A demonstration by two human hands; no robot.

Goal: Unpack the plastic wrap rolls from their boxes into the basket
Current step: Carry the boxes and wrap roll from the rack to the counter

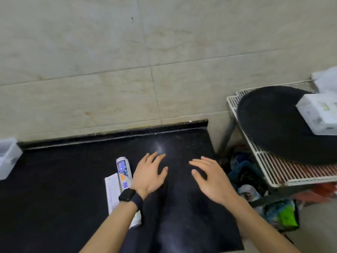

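Well, from the head view both hands hover spread and empty over the black table (54, 207); the left hand (149, 175) hangs just right of the plastic wrap box (125, 177), the right hand (209, 177) farther out at three o'clock, likely poised to reach; the box lies flat, long axis twelve to six, beside a white strip (112, 192); a white basket (8, 157) waits at nine o'clock.
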